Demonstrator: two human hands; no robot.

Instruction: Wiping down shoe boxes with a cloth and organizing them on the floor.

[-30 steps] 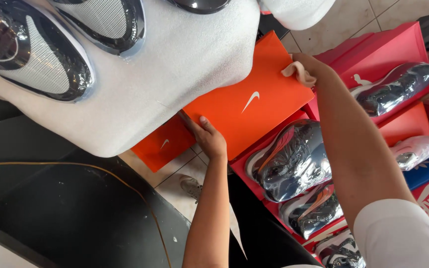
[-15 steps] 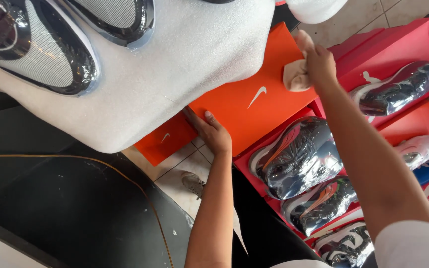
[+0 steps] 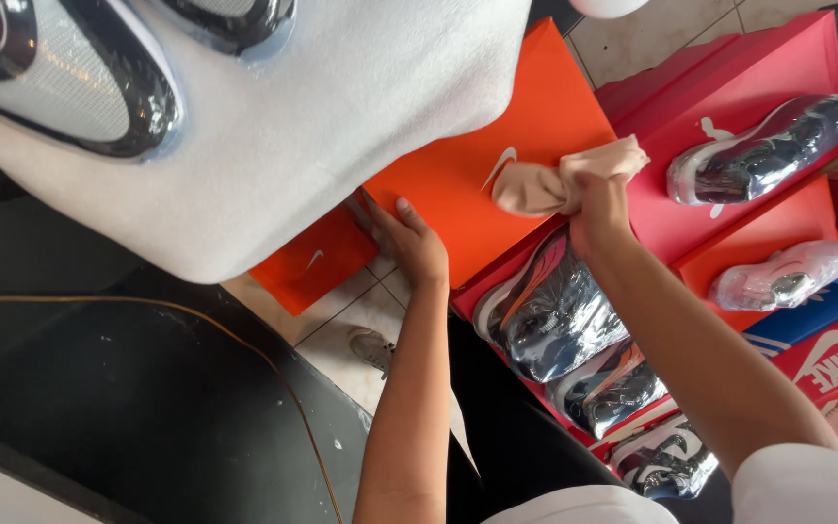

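Right hand [image 3: 601,206] is clenched around one soft, crumpled beige cloth [image 3: 555,182], which bunches out from the fist toward 10 o'clock and lies on the smooth orange box lid [image 3: 497,116]. Left hand [image 3: 409,243], at 9 o'clock of the right one, lies flat and unclenched with its fingers spread on the lid's lower edge, grasping nothing. A second, smaller orange box [image 3: 312,262] sits just at 8 o'clock of the left hand. Five glossy, plastic-wrapped sneakers show: a dark one [image 3: 758,150] and a pale pink one [image 3: 783,277] on red boxes [image 3: 729,78] at 3 o'clock, and three dark ones [image 3: 550,315] stacked at 5 o'clock of the right hand. A white foam sheet [image 3: 293,126] fills the upper left.
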